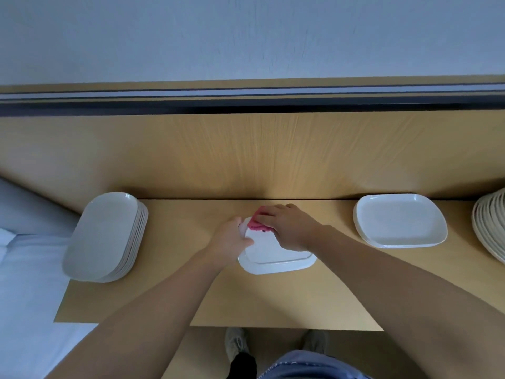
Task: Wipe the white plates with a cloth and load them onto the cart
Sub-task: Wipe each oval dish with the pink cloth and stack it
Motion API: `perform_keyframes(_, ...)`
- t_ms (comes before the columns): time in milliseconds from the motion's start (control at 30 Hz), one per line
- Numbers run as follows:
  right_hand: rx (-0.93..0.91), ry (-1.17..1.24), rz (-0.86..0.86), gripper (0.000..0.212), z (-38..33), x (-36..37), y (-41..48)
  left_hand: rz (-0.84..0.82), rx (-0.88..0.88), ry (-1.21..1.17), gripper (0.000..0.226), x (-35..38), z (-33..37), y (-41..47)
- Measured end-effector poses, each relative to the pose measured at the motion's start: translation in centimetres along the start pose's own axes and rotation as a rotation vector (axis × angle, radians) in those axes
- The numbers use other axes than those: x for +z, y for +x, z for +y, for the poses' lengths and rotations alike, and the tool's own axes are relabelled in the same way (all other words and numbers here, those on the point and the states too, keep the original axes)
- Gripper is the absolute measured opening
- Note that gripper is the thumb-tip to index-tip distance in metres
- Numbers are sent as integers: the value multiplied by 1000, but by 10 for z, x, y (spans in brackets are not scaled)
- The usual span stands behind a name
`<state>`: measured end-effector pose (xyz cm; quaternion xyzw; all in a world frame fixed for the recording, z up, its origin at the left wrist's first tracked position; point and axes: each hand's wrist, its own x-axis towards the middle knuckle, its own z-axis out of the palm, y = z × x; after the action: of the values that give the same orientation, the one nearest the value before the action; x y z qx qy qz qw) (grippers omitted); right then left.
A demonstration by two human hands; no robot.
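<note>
Pale wood fills my view, a panelled wall behind and a table (273,296) of the same colour in front of me, with the plate (276,255) I am working on lying flat at its middle. My left hand (231,237) curls over the plate's left rim and pins it in place. My right hand (289,228) lies across a bunched pink cloth (255,224) with the fingers fairly straight, pressing it onto the far part of the plate. A stack of white plates (103,236) sits well to the left, a lower stack (399,222) well to the right, and a further pile (492,222) is cut off by the right edge. I see no cart from here. I judge the plate to be stiff, glazed and smooth, so it would likely skate on the wood under a sideways wipe unless the rim stays clamped. It looks light enough for one hand but would probably chip or break if dropped. The raised rim is the natural place to hold it, thumb on top and fingers beneath, and I would lift one side first to get the fingers under. The cloth is soft and limp and should follow the plate's shallow dish.
</note>
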<state>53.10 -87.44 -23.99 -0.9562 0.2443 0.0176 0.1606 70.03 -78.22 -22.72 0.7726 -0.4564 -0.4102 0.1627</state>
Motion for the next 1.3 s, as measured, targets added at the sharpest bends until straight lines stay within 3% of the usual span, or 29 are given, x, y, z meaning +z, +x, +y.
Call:
perform_keyframes(367, 78, 38, -46, 55, 22, 20, -16, -11, -33, -46, 44, 4, -9, 0)
perform_keyframes(800, 470, 312, 89, 46, 36, 43, -81, -14, -65, -85, 52, 10, -16, 3)
perform_keyframes(1067, 389, 198, 145, 45, 20, 53, -99, -2, -99, -152, 56, 17, -26, 2)
perform_keyframes(1167, 303, 129, 159, 54, 27, 51, -100, -62, -67, -127, 61, 16, -28, -1)
perform_keyframes(1300, 268, 179, 102, 49, 37, 41, -90, -161, -27, -137, 64, 11, -33, -7)
